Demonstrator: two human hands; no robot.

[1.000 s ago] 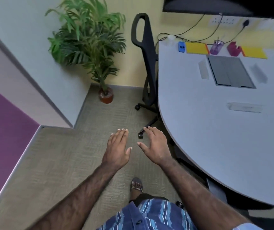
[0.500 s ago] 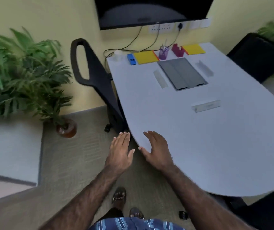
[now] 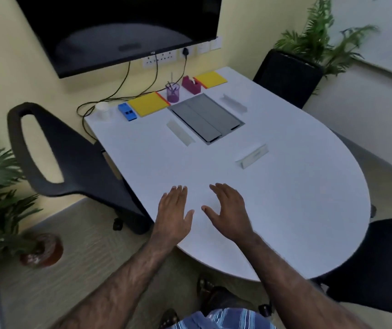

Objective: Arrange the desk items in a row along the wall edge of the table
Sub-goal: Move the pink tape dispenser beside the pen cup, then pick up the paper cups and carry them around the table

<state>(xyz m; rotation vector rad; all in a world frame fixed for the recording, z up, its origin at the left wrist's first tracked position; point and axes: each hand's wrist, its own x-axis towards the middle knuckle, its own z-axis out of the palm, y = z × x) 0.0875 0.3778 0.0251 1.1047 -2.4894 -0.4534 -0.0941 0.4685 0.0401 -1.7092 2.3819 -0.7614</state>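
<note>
Yellow pads, blue stapler-ish block, purple cup, maroon holder: basically everything is already lined up along the wall edge of the white table [image 3: 285,210]. Left to right it's a white cup [image 3: 103,109], the blue block [image 3: 127,112], a yellow notepad [image 3: 148,104], the purple pen cup [image 3: 173,92], the maroon dispenser [image 3: 191,84], then a second yellow notepad [image 3: 211,79]. Row looks pretty tidy imo, items just beside each other w/ small gaps.

Both hands are empty rn. Left hand [image 3: 172,214] and right hand [image 3: 228,216] hover flat over the near edge of the table, fingers straight and spread, gripping nothing, well apart from the row.

What's left? Not much afaict. Three clear acrylic name-holder things sit mid-table around the grey cable hatch [image 3: 205,117]: one to its left [image 3: 180,132], one to its right [image 3: 234,103], one nearer me [image 3: 251,155]. If those count as desk items they'd need to go back too, but can't tell. Otherwise I'd call it nearly or fully done.
</note>
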